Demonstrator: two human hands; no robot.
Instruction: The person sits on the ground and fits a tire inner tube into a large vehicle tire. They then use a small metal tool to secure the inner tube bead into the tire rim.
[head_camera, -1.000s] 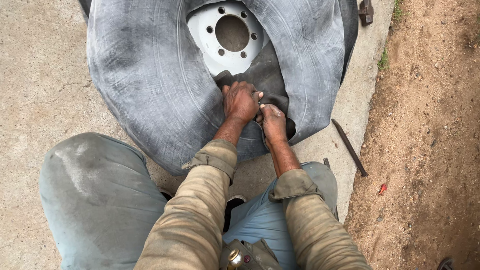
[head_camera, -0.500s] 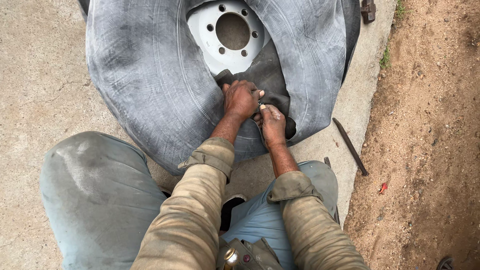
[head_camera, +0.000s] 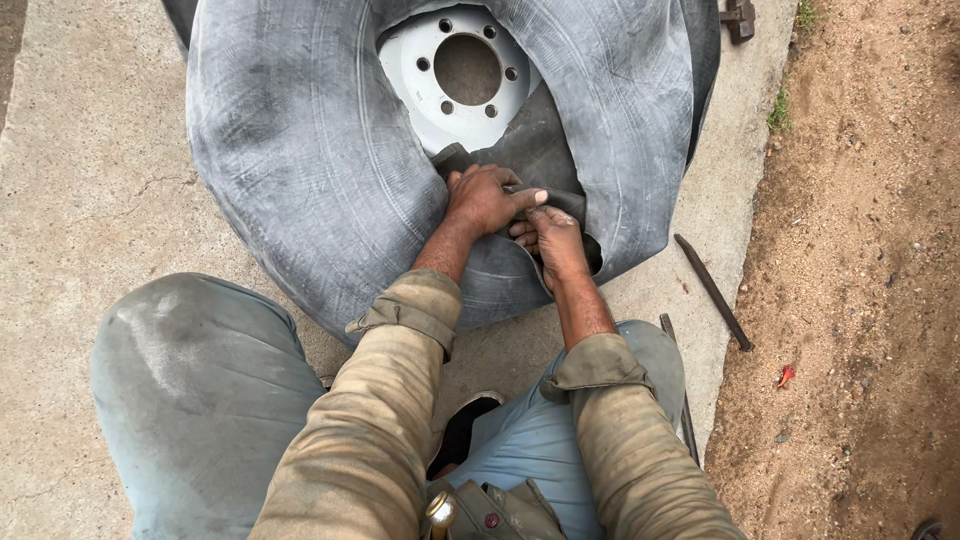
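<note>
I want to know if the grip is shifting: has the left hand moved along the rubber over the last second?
No. The left hand sits at the same spot on the dark rubber tube, just below the white wheel hub, beside the right hand.

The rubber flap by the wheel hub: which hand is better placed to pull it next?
Probably the left hand: it lies on top of the rubber flap, fingers curled over its edge. The right hand sits lower, partly tucked under the left, pinching the fold.
</note>
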